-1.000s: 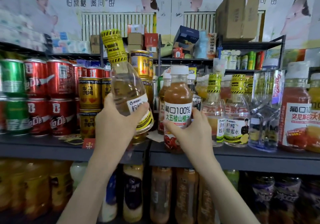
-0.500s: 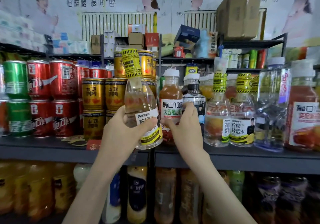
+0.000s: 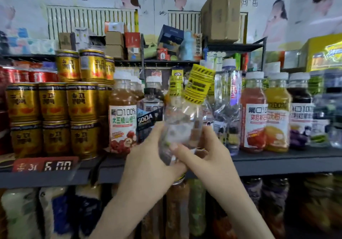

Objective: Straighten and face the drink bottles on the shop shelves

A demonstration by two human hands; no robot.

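The clear bottle point(image 3: 182, 125) with the yellow striped top is not standing on the shelf point(image 3: 277, 162). It is up in the air, a little to the right of the brown juice bottle point(image 3: 123, 116) and nearer to the person than it. Its top leans away to the right and its bottom hangs lower than the juice bottle's bottom. Both hands hold it. The left hand point(image 3: 148, 157) wraps its fingers round the low part on the side near the juice bottle. The right hand point(image 3: 201, 155) holds the far side, with its thumb pressed flat on the front and its fingers curled round the back. I think two hands are used so the bottle can be turned without slipping. No name sticker shows on the side we see, so it probably needs a turn to face out. A dark soda bottle point(image 3: 149, 116) stands just right of the juice bottle, partly hidden behind the held one. Gold cans point(image 3: 53, 118) are stacked to the left of the juice bottle. The picture is a bit blurry, so small words are hard to read.
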